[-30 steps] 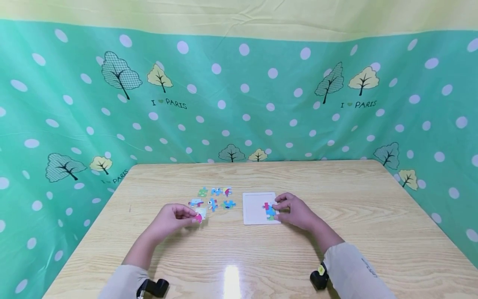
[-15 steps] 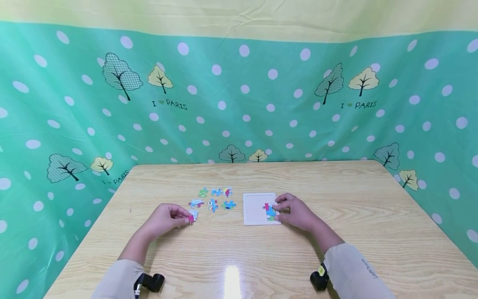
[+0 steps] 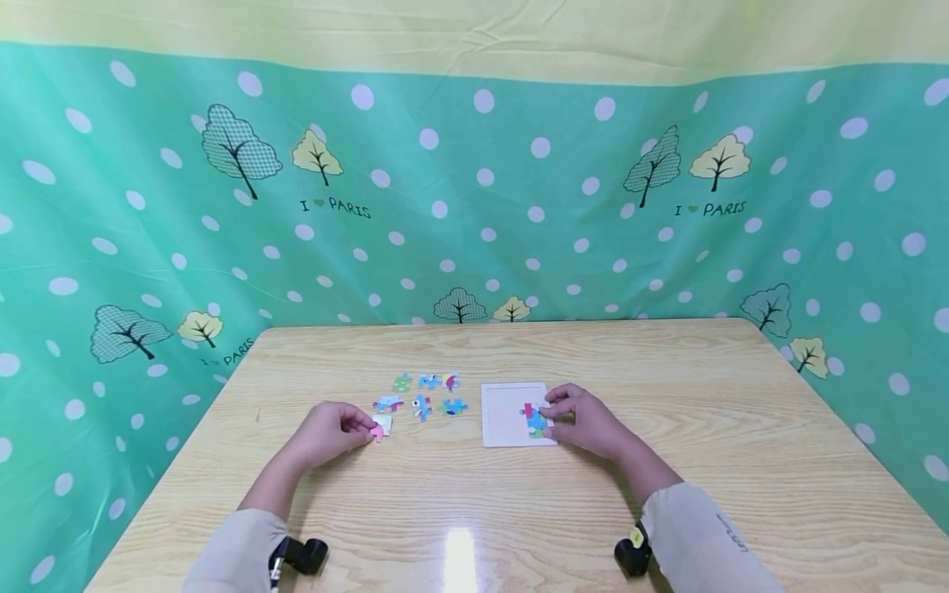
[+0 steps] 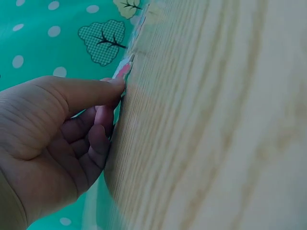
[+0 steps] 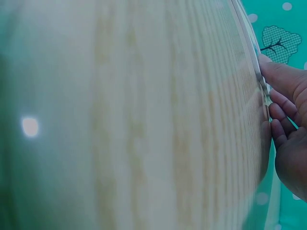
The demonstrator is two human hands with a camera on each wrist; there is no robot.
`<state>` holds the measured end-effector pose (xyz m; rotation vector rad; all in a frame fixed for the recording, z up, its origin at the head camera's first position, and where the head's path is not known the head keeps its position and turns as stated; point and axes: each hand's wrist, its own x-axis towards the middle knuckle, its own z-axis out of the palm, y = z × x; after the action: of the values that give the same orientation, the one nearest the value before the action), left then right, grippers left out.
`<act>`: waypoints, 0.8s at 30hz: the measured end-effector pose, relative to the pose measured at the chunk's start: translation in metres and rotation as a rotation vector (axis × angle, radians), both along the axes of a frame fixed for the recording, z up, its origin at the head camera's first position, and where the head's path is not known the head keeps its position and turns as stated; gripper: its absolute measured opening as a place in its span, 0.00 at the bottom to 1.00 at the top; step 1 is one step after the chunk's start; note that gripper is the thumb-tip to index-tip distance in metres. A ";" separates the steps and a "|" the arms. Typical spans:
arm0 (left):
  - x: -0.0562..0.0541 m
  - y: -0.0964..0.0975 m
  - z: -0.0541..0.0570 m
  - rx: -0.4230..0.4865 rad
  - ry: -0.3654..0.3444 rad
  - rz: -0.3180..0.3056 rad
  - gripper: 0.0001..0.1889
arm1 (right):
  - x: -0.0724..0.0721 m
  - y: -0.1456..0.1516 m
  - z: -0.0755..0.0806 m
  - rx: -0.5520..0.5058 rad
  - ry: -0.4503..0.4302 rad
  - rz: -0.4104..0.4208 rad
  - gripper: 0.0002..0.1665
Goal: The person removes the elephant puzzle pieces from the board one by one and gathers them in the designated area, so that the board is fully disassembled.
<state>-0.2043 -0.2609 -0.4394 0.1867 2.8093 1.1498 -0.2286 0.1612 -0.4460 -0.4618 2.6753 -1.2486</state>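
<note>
My left hand (image 3: 334, 431) pinches a pink and pale jigsaw piece (image 3: 379, 432) between thumb and fingertips, low over the table. In the left wrist view the thumb lies along the jigsaw piece (image 4: 125, 68), the other fingers curled beneath. At the right edge of a white square puzzle tray (image 3: 504, 441), my right hand (image 3: 589, 422) holds the rim, fingertips beside the pieces inside. Red, blue and green jigsaw pieces (image 3: 537, 419) lie in the tray's right part, partly covered by that hand. In the right wrist view its thumb rests on the puzzle tray (image 5: 256, 67).
Several loose jigsaw pieces (image 3: 423, 407) lie on the wooden table (image 3: 445, 486) between the left hand and the tray. A green dotted curtain (image 3: 460, 222) hangs behind the table. Black wrist cameras (image 3: 633, 556) sit at both cuffs.
My left hand has drawn slightly left with its piece, away from the loose pieces, and the piece has tilted a little. The right hand and tray have stayed in place.
</note>
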 end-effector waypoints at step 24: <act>0.005 0.020 0.013 0.244 -0.007 0.022 0.10 | 0.001 0.000 0.000 0.009 0.013 0.007 0.18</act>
<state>-0.1991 -0.2407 -0.4267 0.1700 2.6641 1.4926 -0.2277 0.1616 -0.4455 -0.4791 2.6868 -1.2353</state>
